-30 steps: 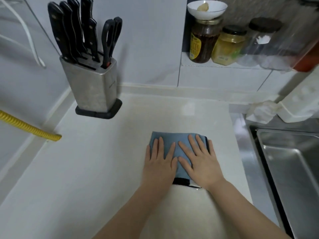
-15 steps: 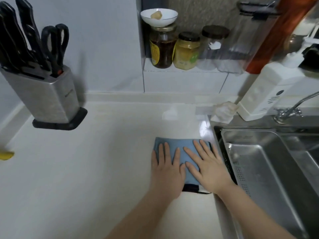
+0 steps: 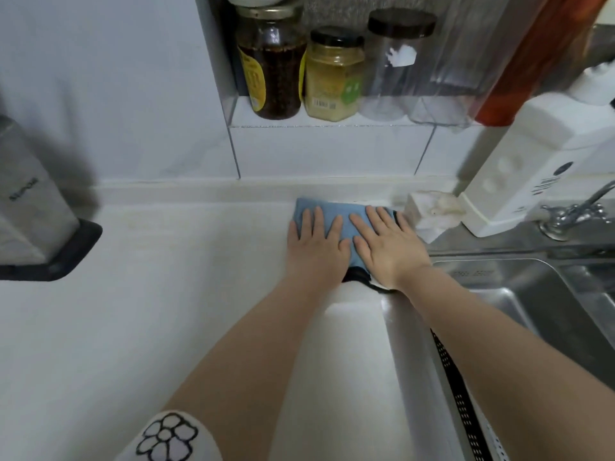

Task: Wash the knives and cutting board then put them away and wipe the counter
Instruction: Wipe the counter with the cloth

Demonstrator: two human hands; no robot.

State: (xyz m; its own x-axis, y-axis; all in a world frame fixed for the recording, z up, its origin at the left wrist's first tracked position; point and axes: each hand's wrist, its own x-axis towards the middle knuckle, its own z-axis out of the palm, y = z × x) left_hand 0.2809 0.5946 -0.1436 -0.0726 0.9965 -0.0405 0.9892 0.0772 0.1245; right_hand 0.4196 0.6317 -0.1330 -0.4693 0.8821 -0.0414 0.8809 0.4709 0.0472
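Two hands lie flat, side by side, on a folded blue cloth (image 3: 346, 216) spread on the white counter (image 3: 149, 311); the left hand (image 3: 317, 246) and the right hand (image 3: 389, 249) both press down with fingers straight and slightly spread, gripping nothing; the cloth's far edge shows just beyond the fingertips, close to the back wall, and a dark corner of it shows under the right wrist; just right of the right fingers sits a pale sponge (image 3: 432, 211), beside a white bottle (image 3: 529, 168); the steel sink (image 3: 532, 294) lies right of the right hand; far left of the left fingers stands the knife block (image 3: 30, 207); jars (image 3: 332, 74) line a shelf beyond the fingertips.
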